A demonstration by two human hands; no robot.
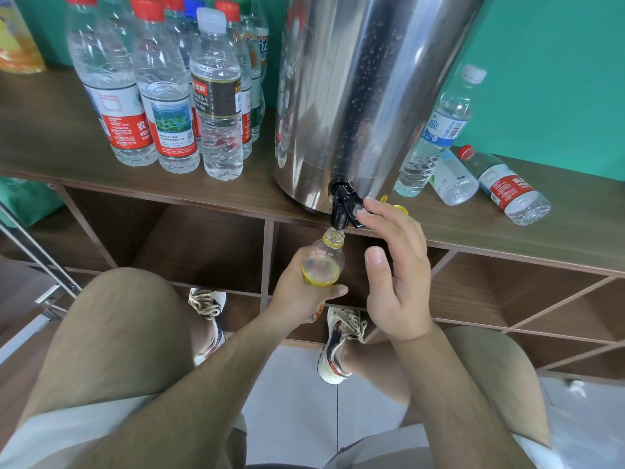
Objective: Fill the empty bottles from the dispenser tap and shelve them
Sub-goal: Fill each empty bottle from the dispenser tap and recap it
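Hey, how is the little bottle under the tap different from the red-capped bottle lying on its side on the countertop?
The yellow-labelled bottle is held upright in the left hand beneath the tap; the red-capped bottle lies on its side on the countertop. The yellow-labelled bottle is uncapped; the red-capped bottle is closed. The yellow-labelled bottle's band is yellow; the red-capped bottle's label is red and white. Both are clear plastic.

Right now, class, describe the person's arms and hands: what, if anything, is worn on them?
The left forearm and right forearm are bare, with no sleeve in view. The left hand and right hand show no gloves, rings, watch or bands.
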